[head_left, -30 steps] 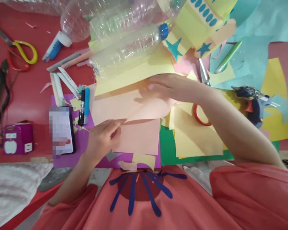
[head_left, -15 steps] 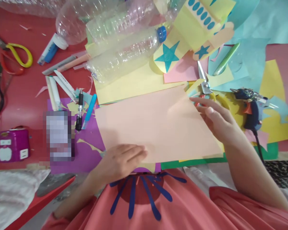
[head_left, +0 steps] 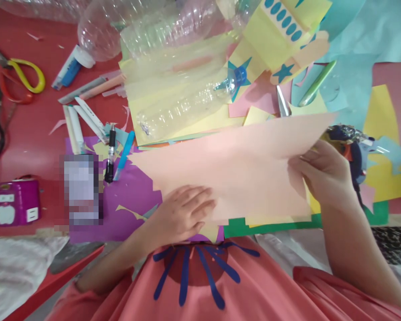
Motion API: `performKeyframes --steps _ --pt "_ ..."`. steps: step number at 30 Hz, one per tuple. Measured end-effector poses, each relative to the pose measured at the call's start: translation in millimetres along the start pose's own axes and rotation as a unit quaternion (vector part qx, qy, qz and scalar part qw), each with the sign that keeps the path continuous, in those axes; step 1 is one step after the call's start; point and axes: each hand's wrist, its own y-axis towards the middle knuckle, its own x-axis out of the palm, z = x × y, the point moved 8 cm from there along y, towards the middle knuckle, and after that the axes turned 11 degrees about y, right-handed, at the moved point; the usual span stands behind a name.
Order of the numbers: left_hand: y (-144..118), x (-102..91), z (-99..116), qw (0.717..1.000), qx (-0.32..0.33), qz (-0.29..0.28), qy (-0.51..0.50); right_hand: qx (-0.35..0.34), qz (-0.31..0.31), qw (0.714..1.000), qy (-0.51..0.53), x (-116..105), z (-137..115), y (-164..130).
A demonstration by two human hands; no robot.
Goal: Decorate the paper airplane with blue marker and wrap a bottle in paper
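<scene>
A large peach paper sheet lies across the middle of the red table. My left hand rests flat on its near left corner, fingers spread, pressing it down. My right hand pinches the sheet's right edge and lifts that side off the table. Under the sheet are purple paper, green paper and yellow sheets.
Clear plastic bottles lie on yellow paper behind the sheet. Pens and markers, yellow-handled scissors, a purple device and a phone sit at left. A glue gun, second scissors and paper scraps crowd the right.
The folded peach sheet was opened flat, then my right hand raised its right edge. My left hand slid right along the near edge. A capped bottle rolled nearer on the yellow paper.
</scene>
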Motion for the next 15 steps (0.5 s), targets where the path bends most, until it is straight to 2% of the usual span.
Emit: performKeyframes --steps 2,4,6,9,12,15 --pt "1 0.2 -15 1.000 -0.015 -0.007 0.008 0.013 -0.004 1.000 -0.003 12 0 9" --pt "4 -1.7 -32 0.999 -0.037 0.001 0.030 0.006 -0.036 0.999 -0.017 29 -1 19" --pt "6 -3.7 -55 0.991 -0.105 0.011 0.080 -0.024 -0.073 0.996 -0.032 45 -2 25" --pt "13 0.3 -79 0.982 -0.156 -0.004 0.111 -0.113 -0.088 0.987 -0.068 56 -9 29" --pt "20 5.3 -97 0.977 -0.182 -0.023 0.107 -0.239 -0.073 0.954 -0.163 58 -22 21" --pt "27 9.4 -113 0.974 -0.203 -0.050 0.086 -0.301 -0.062 0.894 -0.327 60 -26 11"
